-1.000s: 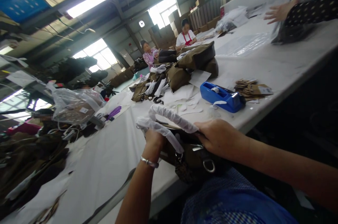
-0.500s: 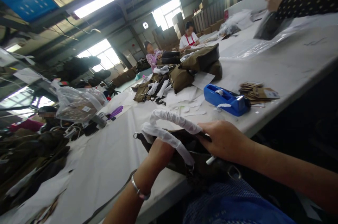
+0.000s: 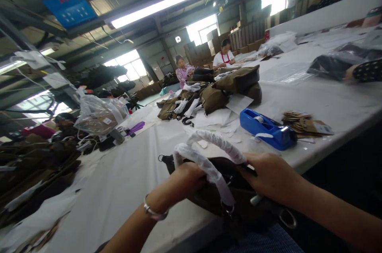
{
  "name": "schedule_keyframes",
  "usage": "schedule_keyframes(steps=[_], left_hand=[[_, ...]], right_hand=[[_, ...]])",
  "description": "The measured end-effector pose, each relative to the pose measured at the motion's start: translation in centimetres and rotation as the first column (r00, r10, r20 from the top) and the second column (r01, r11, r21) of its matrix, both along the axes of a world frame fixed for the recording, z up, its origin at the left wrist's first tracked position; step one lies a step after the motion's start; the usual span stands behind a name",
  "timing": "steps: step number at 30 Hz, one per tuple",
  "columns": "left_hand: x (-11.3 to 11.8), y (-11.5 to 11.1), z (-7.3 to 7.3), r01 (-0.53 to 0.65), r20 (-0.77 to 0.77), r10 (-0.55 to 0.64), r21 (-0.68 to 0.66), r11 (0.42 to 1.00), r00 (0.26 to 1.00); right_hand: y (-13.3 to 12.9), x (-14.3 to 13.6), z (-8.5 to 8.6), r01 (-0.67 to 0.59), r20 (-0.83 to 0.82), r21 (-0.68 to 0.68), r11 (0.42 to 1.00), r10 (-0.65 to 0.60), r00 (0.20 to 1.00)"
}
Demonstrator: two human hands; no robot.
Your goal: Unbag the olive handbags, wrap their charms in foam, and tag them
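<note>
A dark olive handbag (image 3: 215, 201) rests at the table's near edge, tilted toward me, its top open. Both of its handles (image 3: 205, 161) are wrapped in white paper. My left hand (image 3: 189, 179), with a bracelet at the wrist, reaches under the nearer handle into the bag's mouth, and its fingers are hidden there. At the right end of the opening, my right hand (image 3: 265, 171) grips the bag's rim beside the base of the farther handle, thumb on top. Metal rings show at both ends of the bag.
A blue tape dispenser (image 3: 267, 129) stands beyond my right hand, with brown paper tags (image 3: 306, 123) beside it. More olive bags (image 3: 229, 86) are piled farther back. Left are a clear plastic bag (image 3: 100, 113) and dark bags (image 3: 32, 169). A co-worker's sleeve (image 3: 368, 71) reaches in at right.
The view has shifted, so the scene sits lower and farther right. Both my hands stay at the bag. At right, the co-worker's arm and dark plastic-wrapped item have moved lower, onto the table.
</note>
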State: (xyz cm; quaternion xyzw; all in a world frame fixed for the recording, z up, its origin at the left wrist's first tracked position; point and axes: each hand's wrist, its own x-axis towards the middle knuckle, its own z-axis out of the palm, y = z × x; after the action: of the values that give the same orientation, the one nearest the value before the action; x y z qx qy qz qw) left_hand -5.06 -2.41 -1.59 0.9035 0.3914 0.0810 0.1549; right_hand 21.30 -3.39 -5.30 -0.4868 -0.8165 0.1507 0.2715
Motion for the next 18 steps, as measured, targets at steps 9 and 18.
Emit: schedule_keyframes(steps=[9,18], left_hand=[[-4.7,-1.2,-4.3,-0.176,0.726,0.688,-0.678,0.714,-0.007],[-0.5,0.2,-4.7,-0.274,0.71,0.468,-0.662,0.698,-0.525]], right_hand=[[0.7,-1.0,-0.1,-0.005,-0.036,0.013,1.0,0.005,0.999],[-0.5,-2.8,0.3,-0.089,-0.085,0.008,0.996,0.089,0.992]])
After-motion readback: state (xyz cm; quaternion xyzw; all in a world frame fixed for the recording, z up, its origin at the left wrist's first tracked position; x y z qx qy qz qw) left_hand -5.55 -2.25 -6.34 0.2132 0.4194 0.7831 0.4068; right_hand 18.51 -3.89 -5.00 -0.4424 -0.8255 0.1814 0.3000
